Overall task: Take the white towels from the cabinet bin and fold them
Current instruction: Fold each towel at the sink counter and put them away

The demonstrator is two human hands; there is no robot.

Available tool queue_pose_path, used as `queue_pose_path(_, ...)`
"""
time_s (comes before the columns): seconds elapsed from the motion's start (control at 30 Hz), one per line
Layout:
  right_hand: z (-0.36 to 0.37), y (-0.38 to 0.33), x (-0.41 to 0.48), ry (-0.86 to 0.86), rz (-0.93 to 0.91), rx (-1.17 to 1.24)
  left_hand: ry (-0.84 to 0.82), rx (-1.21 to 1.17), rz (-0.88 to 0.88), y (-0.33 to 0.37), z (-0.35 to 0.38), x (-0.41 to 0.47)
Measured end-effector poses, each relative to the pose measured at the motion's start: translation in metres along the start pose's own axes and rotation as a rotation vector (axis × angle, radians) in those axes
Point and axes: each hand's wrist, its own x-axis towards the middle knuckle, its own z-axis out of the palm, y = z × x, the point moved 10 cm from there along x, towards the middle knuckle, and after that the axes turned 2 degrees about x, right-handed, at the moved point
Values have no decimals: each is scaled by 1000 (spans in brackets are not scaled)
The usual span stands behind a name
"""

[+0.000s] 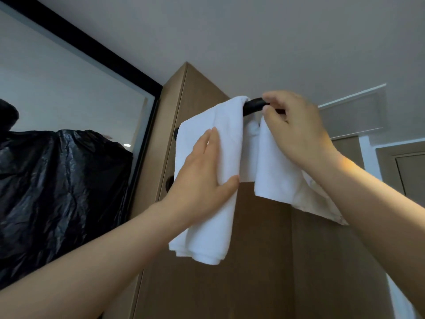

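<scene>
Two towels over bar, cabinet behind

no readable text, labels or numbers anywhere

Worn on the head, wide-angle, tilted steeply upward, facing the wooden cabinet and ceiling from near; single view only.

White towels over black rail
</scene>
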Motion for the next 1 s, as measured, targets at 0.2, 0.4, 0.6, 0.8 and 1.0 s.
queue_pose_path(0.2, 23, 32, -42, -256, 289, 220, -89, 52, -117, 12, 9, 3)
queue_pose_path(0.4, 32, 42, -46, -443, 321, -98, -42, 84, -98, 9, -12, 12)
queue_pose_path(0.6, 50, 32, -44, -498, 149, -257, -21, 150, -32, 7, -25, 7)
queue_pose_path(0.8, 72, 20, -38, -552, -110, -581, -69, 197, -50, 15, -22, 8)
queue_pose_path(1.0, 57, 54, -27, -449, 154, -784, -96, 280, -71, 14, -20, 11)
